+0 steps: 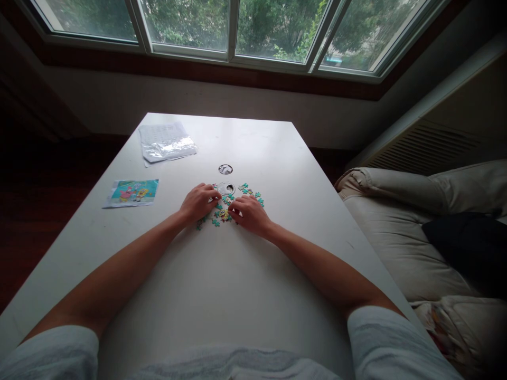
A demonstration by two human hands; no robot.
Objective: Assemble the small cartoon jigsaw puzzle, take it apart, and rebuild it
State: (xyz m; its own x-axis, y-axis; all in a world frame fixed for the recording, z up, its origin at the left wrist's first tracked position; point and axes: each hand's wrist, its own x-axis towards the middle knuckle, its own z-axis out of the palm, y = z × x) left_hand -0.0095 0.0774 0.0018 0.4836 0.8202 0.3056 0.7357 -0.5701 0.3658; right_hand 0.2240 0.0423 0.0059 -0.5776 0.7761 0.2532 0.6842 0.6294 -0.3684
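Small jigsaw puzzle pieces (216,222), mostly teal with some yellow, lie in a loose cluster on the white table (222,274). My left hand (200,201) is at the cluster's left side, fingers bent and drawn together; whatever is between its fingertips is too small to make out. At the right side, my right hand (252,214) has its thumb and fingers pinched at a yellow puzzle piece (224,215). More teal pieces (257,196) lie just beyond the right hand. A cartoon picture sheet (134,192) rests farther to the left.
Two round table fittings (225,169) sit beyond the pieces, the nearer one (226,189) close to both hands. Papers in a clear plastic sleeve (166,141) lie at the far left. A pale sofa (388,232) stands along the right, with a window (233,31) ahead.
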